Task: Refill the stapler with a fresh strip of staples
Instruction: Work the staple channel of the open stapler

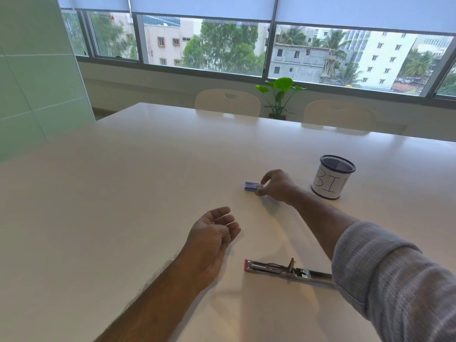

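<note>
- Here, head view: the right hand [277, 185] is reached forward across the white table [148, 181], arm extended, grey sleeve [394, 280] pushed up above the elbow.
- Thumb and forefinger of the rt hand are closed in a pinch on the near end of a small blue-purple staple box [253, 186]; the box lies flat on the tabletop, its other end pointing left. Whether the box is lifted at all cannot be told.
- The left hand [213, 233] is held low over the table nearer the person, palm turned up and to the right, fingers loosely curled; a thin pale sliver is seen at the fingertips, too small to identify, so whether anything is held cannot be told.
- The stapler [287, 269] is laid opened out flat on the table, near edge, just right of the lt wrist; red tip to the left, metal channel exposed, a small part sticking up mid-length. Its right end is hidden behind the rt sleeve.
- A mesh cup [333, 177] wrapped w/ white paper, lettered "BI…", is stood just right of the rt hand, apart from it.
- Beyond the far table edge: two pale chairs [227, 102], a potted plant [281, 95] between them, windows w/ blinds half lowered.
- Nothing lies between the staple box and the stapler except the rt forearm crossing above.
</note>
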Tool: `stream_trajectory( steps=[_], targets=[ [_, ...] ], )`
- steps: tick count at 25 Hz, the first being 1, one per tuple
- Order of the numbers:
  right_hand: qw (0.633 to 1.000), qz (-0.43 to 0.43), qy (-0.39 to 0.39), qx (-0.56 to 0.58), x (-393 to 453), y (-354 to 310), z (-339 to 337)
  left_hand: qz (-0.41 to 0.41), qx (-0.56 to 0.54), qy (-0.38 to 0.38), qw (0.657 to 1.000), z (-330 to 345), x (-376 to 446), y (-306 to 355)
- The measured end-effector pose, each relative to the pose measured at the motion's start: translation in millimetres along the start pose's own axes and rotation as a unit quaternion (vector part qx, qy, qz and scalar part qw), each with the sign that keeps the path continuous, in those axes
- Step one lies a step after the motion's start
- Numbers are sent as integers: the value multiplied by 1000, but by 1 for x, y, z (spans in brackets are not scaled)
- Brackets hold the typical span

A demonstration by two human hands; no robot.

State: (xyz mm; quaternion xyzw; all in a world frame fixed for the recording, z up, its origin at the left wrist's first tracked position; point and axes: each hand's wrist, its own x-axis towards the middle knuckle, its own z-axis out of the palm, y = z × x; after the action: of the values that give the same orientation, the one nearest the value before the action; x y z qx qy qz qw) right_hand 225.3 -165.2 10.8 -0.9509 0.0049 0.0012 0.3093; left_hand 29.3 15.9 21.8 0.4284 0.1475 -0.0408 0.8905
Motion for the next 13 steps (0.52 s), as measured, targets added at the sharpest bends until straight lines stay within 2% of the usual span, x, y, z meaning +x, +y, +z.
stream_trajectory(
  steps=[7,11,13],
  targets=[
    [984,-145,92,37,-60,-17,-21,-8,-22,0,1000,2,-2,1],
    [954,-287,64,67,-126,-38,-32,-9,-28,-11,1000,1,-5,-1],
    [942,-324,46,77,-154,-40,-33,-9,-41,-23,999,1,-6,-1]
  ],
)
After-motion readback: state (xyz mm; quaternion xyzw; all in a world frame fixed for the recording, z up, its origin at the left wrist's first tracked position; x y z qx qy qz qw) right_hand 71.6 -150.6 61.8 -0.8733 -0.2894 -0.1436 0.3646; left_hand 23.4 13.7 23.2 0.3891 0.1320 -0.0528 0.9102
